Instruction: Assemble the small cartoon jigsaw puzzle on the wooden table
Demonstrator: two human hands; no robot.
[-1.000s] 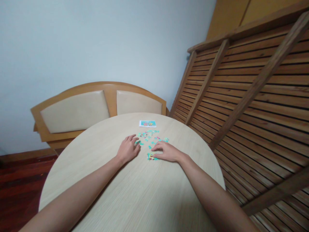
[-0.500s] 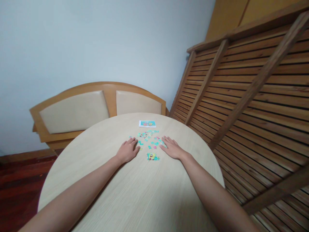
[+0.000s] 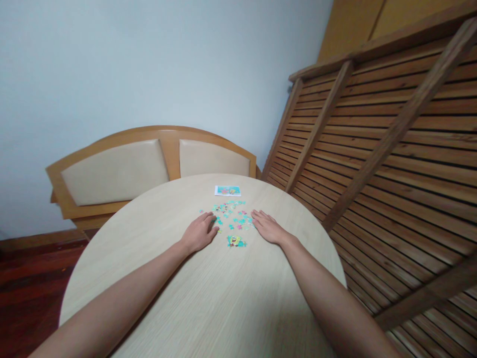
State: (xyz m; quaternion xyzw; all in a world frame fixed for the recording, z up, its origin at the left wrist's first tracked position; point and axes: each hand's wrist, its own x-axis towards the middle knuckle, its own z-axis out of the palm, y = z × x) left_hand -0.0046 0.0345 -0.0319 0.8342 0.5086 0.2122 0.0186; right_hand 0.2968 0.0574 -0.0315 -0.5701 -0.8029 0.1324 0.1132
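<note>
Loose jigsaw pieces (image 3: 225,208), mostly teal with some pink and yellow, lie scattered between my hands. My left hand (image 3: 200,232) rests at the left side of the pieces, fingers apart, with fingertips beside or over a few teal ones. At the right side my right hand (image 3: 267,226) lies flat with fingers stretched out, next to pink and teal pieces. Neither hand holds anything that I can see. Nearer to me is a small joined section of the puzzle (image 3: 236,241) showing a yellow cartoon figure on teal.
A picture card (image 3: 227,191) with cartoon figures lies beyond the pieces on the round wooden table (image 3: 179,308). Behind the table stands a headboard with cream panels (image 3: 115,171) against the wall. A slatted wooden frame (image 3: 372,164) leans along the right.
My left hand has shifted slightly to the right, towards the pieces. My right hand has moved a little to the right, and its thumb is now less spread.
</note>
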